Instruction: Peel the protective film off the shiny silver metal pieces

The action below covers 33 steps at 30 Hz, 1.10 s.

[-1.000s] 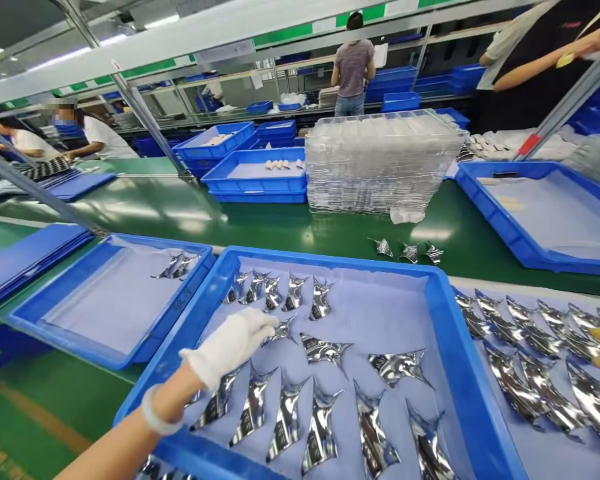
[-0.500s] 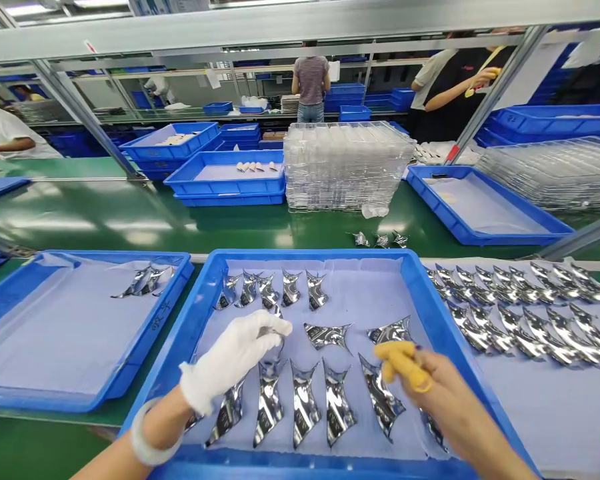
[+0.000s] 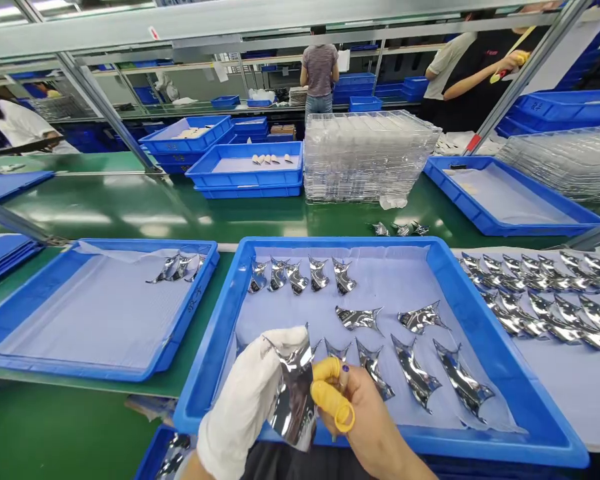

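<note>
A shiny, curved metal piece with pointed corners (image 3: 295,397) is raised over the front edge of the blue tray (image 3: 435,437). My left hand (image 3: 255,387), in a white glove, grips it from the left. My right hand (image 3: 347,400), with yellow finger covers, pinches its right edge. In the tray, a back row of small metal pieces (image 3: 319,273) lies on white lining. Two pieces (image 3: 360,318) lie sideways in the middle, and larger ones (image 3: 414,373) form a front row, partly hidden by my hands.
At the left is a blue tray (image 3: 90,313) with a few metal pieces. Rows of pieces (image 3: 545,307) lie at the right. Stacked clear trays (image 3: 365,157) stand behind. Metal posts (image 3: 525,80) frame the bench. People are farther back.
My left hand has lifted a metal piece toward me, and my right hand has moved left and closed on its edge. The view has shifted, so the trays appear farther right.
</note>
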{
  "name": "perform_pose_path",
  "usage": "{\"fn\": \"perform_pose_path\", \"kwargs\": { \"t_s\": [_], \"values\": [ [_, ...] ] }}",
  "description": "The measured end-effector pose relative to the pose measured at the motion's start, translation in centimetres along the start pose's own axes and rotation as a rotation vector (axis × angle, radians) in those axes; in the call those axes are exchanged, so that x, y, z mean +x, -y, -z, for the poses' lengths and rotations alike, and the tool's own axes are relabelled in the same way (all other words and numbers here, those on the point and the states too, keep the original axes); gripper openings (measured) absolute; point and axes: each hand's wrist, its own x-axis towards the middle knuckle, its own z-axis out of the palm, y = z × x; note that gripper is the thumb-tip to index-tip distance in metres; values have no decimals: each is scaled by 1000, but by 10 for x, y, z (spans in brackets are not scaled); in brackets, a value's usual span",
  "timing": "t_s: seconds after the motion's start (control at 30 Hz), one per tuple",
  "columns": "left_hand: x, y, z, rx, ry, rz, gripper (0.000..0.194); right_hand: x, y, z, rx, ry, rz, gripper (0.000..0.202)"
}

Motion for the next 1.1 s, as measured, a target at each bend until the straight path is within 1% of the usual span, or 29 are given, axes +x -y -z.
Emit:
{"fn": "perform_pose_path", "kwargs": {
  "t_s": [0.07, 0.13, 0.23, 0.27, 0.3, 0.4, 0.5, 0.57, 0.63, 0.73, 0.9, 1.0, 1.1],
  "values": [
    [-4, 1, 7, 84, -66, -45, 39, -2, 3, -6, -104, -60, 106, 41],
    [-9, 0, 11, 135, -80, -66, 48, -3, 4, -10, -239, -113, 232, 38],
    [-16, -2, 9, 160, -72, -83, 70, -3, 1, -14, -464, -140, 450, 28],
    [-18, -2, 7, 176, -97, -97, 74, -3, -1, -15, -544, -137, 536, 26],
    [-19, -3, 5, 193, -140, -121, 73, -3, -2, -16, -621, -129, 627, 25],
    [-21, -5, 2, 234, -263, -241, 53, -2, -7, -16, -828, -89, 868, 18],
    [-21, -7, 5, 258, -320, -371, 28, -2, -12, -14, -1010, -83, 1061, 17],
    [-20, -7, 9, 285, -353, -417, 17, -2, -16, -13, -1085, -89, 1151, 20],
    [-20, -7, 13, 305, -352, -434, 22, -1, -19, -12, -1113, -80, 1188, 23],
    [-20, -5, 20, 307, -308, -428, 31, -1, -21, -10, -1129, -53, 1206, 23],
    [-24, -1, 27, 316, -244, -393, 28, 0, -18, -6, -1165, -100, 1206, 24],
    [-25, 1, 30, 351, -204, -424, 29, -1, -16, -4, -1188, -97, 1222, 26],
    [-25, 2, 31, 365, -209, -440, 28, -2, -14, -5, -1180, -92, 1220, 23]
  ]
}}
